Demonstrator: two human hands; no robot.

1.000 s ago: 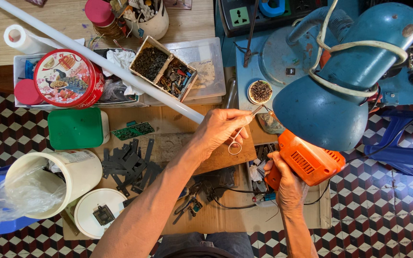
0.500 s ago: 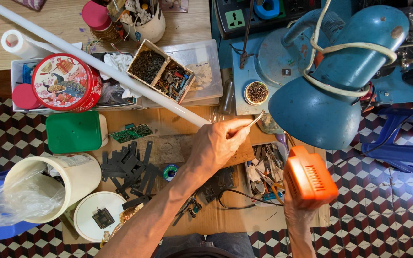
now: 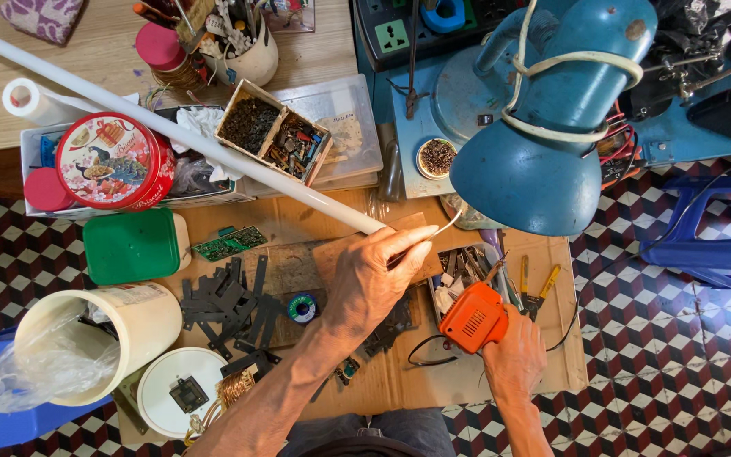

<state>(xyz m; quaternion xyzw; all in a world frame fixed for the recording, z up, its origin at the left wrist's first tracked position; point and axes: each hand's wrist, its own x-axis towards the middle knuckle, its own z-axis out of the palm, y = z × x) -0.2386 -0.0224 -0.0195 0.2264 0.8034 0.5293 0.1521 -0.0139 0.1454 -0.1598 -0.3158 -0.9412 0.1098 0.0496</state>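
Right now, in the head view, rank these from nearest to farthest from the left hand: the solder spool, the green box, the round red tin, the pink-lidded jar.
Measured from the left hand:
1. Solder spool, just to its left on the cardboard.
2. Green box, farther left.
3. Round red tin, up and to the left.
4. Pink-lidded jar, at the top by the cup of tools.

Blue lamp (image 3: 552, 144) overhangs bench, white tube (image 3: 171, 127) crosses (cluttered)

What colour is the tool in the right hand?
Orange: the soldering gun in the right hand, clearest in the head view.
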